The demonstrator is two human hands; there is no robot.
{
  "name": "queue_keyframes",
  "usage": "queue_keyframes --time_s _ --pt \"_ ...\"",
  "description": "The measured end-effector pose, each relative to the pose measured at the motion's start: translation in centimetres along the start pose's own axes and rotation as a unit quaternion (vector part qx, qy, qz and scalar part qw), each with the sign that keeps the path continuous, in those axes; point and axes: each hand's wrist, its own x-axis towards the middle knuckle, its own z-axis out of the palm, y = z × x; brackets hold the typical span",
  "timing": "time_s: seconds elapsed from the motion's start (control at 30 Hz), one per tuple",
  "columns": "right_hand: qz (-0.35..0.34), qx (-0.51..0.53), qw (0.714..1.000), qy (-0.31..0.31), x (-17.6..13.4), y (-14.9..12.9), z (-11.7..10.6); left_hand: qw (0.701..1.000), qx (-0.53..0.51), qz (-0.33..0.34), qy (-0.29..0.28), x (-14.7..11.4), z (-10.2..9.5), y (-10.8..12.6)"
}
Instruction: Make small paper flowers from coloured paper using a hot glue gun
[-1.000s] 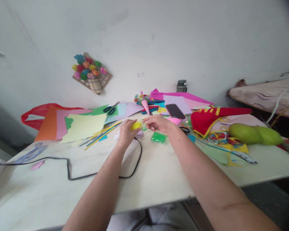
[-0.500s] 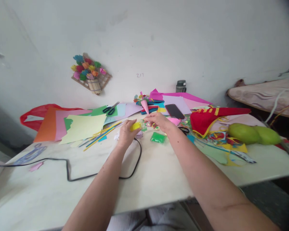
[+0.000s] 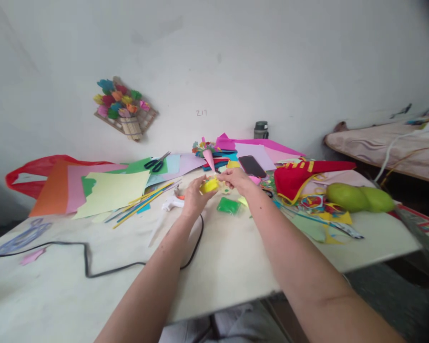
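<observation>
In my left hand (image 3: 196,196) is a small bright yellow packet (image 3: 209,186), gripped between thumb and fingers above the table. My right hand (image 3: 235,180) is closed in a pinch at the packet's right end, where pale clear wrapping shows under the fingers. Just in front of my hands a green packet (image 3: 229,206) in clear plastic lies flat. A white glue gun (image 3: 172,204) rests left of my left hand, partly hidden by it. Behind my hands stands a pink paper cone (image 3: 209,159) with small colourful paper pieces around it.
Coloured paper sheets (image 3: 114,190), paper strips (image 3: 143,204) and dark scissors (image 3: 157,163) spread to the left. A black cord (image 3: 116,270) crosses the front. On the right lie a phone (image 3: 252,166), red cloth (image 3: 293,181) and green fruits (image 3: 357,197). A bottle (image 3: 260,129) stands behind.
The view has turned slightly right, so things sit further left. My left hand has tilted the yellow packet and more of the glue gun shows. My right hand stays pinched beside the packet.
</observation>
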Motion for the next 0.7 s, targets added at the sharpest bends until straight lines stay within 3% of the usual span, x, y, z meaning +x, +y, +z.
queue_keyframes --time_s 0.23,0.4,0.53,0.7 --pt "0.075 -0.094 0.977 0.177 0.9 2.5 -3.6 0.999 0.039 0.007 0.018 -0.4 -0.7 -0.7" --pt "0.05 -0.131 0.967 0.213 1.9 3.4 -5.0 0.999 0.034 0.011 0.007 -0.7 -0.9 -0.6" --pt "0.029 -0.06 0.984 0.166 1.8 2.5 -3.9 1.0 0.024 0.006 0.014 -0.9 -0.9 -0.6" --pt "0.023 0.014 1.0 -0.009 0.6 1.3 -0.7 0.999 0.021 -0.02 0.035 -0.9 -1.3 -0.5"
